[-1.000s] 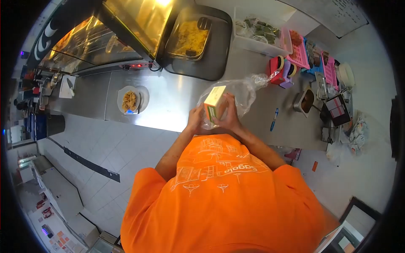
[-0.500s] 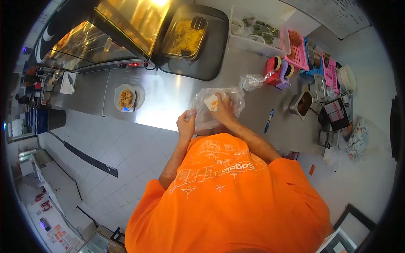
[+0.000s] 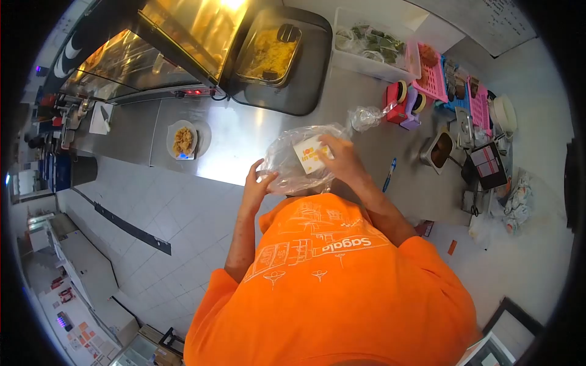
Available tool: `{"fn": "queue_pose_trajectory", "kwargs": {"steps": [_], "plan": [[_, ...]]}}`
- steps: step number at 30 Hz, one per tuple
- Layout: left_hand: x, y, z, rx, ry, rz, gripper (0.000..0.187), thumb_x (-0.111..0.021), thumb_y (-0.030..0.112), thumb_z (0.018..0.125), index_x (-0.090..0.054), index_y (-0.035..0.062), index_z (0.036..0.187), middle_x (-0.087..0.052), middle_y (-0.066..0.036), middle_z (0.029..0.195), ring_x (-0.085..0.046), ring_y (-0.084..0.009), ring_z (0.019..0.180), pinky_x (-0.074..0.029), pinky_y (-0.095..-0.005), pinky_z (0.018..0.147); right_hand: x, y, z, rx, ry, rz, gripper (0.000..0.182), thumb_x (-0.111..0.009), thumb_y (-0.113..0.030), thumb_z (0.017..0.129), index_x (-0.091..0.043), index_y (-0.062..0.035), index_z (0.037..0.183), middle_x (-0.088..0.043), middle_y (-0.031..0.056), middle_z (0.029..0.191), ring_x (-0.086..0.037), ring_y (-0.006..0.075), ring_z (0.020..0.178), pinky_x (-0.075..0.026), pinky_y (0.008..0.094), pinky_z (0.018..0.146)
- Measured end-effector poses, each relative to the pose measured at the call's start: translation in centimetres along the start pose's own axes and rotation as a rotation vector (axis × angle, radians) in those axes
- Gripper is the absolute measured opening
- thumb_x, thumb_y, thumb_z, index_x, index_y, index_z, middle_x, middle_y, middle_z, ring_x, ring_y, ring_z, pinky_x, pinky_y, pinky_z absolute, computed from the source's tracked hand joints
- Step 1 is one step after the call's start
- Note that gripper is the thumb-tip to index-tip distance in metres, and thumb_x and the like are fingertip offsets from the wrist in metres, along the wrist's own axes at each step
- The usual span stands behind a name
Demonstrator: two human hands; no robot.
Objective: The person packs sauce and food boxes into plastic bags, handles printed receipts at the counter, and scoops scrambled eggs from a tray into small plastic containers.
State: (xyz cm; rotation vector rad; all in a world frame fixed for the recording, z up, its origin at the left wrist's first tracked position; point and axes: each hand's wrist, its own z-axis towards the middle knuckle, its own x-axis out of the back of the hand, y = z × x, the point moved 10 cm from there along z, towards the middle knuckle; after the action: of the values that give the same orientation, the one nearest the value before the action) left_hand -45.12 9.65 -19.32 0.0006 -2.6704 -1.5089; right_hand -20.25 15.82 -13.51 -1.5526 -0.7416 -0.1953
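Counter [image 3: 223, 140]: shiny metal, sweeping from nine o'clock through twelve to three.
Cabinet [image 3: 140, 70]: glass-sided and dark-framed, at ten.
Light [image 3: 232, 3]: warm yellow glow at eleven.
Board [image 3: 482, 21]: whitish, written on, between one and two.
Wall [image 3: 543, 116]: plain, pale, around three.
Floor [image 3: 162, 213]: light tiles toward eight, crossed by a dark strip [image 3: 131, 229].

This is a food shop's kitchen, by the look of it: a glowing glass cabinet [image 3: 207, 30] stands along the steel counter [image 3: 238, 146], near a dish of yellow food [image 3: 267, 53]. A printed carton [image 3: 309, 157] and clear bag [image 3: 278, 149] suggest takeaway.
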Motion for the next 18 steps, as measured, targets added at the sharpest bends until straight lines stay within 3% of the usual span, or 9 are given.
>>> {"fn": "queue_pose_trajectory", "kwargs": {"steps": [2,4,6,8,9,12,14,15,18], "plan": [[0.0,0.4,0.6,-0.012,-0.044,0.022,0.064,-0.076,0.008,0.079,-0.048,0.0079,0.136,-0.063,-0.010,0.095,-0.064,-0.0166,0.078,-0.053,-0.0272,0.055,6.6,-5.7,-1.9,0.112,0.533,-0.574,0.044,-0.072,-0.021,0.081,-0.059,-0.0070,0.121,-0.061,0.0208,0.110,-0.062,0.0309,0.102,-0.051,0.0405,0.084],[-0.2,2.8,0.3,-0.126,-0.054,0.269,0.067,-0.077,0.003,0.074,-0.050,0.0088,0.136,-0.062,-0.011,0.096,-0.063,-0.0177,0.077,-0.053,-0.0282,0.057,8.3,-2.1,-2.3,-0.008,0.651,-0.438,0.037,-0.071,-0.025,0.084,-0.064,-0.0056,0.114,-0.066,0.0159,0.096,-0.066,0.0230,0.090,-0.053,0.0355,0.076],[0.9,7.1,-0.1,-0.344,0.047,0.506,0.069,-0.078,-0.001,0.070,-0.052,0.0095,0.134,-0.062,-0.012,0.097,-0.061,-0.0194,0.075,-0.053,-0.0300,0.060,4.9,11.6,0.8,-0.327,0.295,0.395,0.037,-0.072,-0.030,0.085,-0.065,-0.0040,0.111,-0.067,0.0106,0.080,-0.067,0.0158,0.078,-0.053,0.0322,0.068],[3.5,12.0,-1.7,-0.645,0.270,0.725,0.070,-0.080,-0.003,0.066,-0.055,0.0101,0.130,-0.061,-0.013,0.098,-0.060,-0.0217,0.075,-0.053,-0.0327,0.064,10.9,6.8,-0.1,-0.322,0.401,0.361,0.046,-0.072,-0.034,0.086,-0.060,-0.0034,0.118,-0.068,0.0103,0.083,-0.066,0.0144,0.078,-0.052,0.0306,0.066],[4.2,12.7,-1.6,-0.566,0.264,0.756,0.069,-0.083,0.000,0.064,-0.057,0.0098,0.127,-0.060,-0.013,0.098,-0.058,-0.0236,0.074,-0.052,-0.0344,0.066,12.7,5.2,-1.1,-0.333,0.454,0.348,0.050,-0.072,-0.036,0.086,-0.057,-0.0031,0.121,-0.068,0.0102,0.084,-0.065,0.0137,0.078,-0.052,0.0297,0.064],[3.0,11.2,2.0,-0.544,0.065,0.798,0.054,-0.086,0.011,0.064,-0.063,0.0075,0.112,-0.057,-0.011,0.088,-0.058,-0.0199,0.068,-0.050,-0.0364,0.060,9.6,3.9,1.2,-0.122,0.353,0.147,0.057,-0.073,-0.041,0.085,-0.055,-0.0005,0.121,-0.068,0.0109,0.084,-0.066,0.0173,0.077,-0.053,0.0335,0.066],[1.0,12.4,1.3,-0.445,-0.007,0.745,0.045,-0.084,0.009,0.067,-0.065,0.0083,0.107,-0.054,-0.007,0.075,-0.057,-0.0176,0.064,-0.049,-0.0355,0.060,3.9,4.9,1.9,-0.181,0.190,0.126,0.046,-0.075,-0.033,0.084,-0.055,-0.0077,0.117,-0.060,0.0050,0.071,-0.059,0.0163,0.065,-0.048,0.0307,0.059],[0.2,14.4,0.2,-0.515,0.018,0.775,0.043,-0.084,0.008,0.066,-0.063,0.0072,0.104,-0.055,-0.010,0.071,-0.056,-0.0243,0.063,-0.047,-0.0349,0.062,0.7,5.7,2.3,-0.156,0.141,0.137,0.045,-0.075,-0.032,0.083,-0.056,-0.0077,0.115,-0.059,0.0047,0.070,-0.058,0.0162,0.065,-0.047,0.0302,0.060],[1.2,17.8,-1.5,-0.642,0.184,0.712,0.042,-0.082,0.004,0.067,-0.063,0.0070,0.103,-0.054,-0.009,0.071,-0.054,-0.0227,0.063,-0.046,-0.0336,0.061,1.1,3.5,2.3,-0.080,0.274,0.024,0.039,-0.075,-0.027,0.078,-0.059,-0.0075,0.108,-0.062,0.0121,0.073,-0.063,0.0241,0.071,-0.050,0.0363,0.066]]}}
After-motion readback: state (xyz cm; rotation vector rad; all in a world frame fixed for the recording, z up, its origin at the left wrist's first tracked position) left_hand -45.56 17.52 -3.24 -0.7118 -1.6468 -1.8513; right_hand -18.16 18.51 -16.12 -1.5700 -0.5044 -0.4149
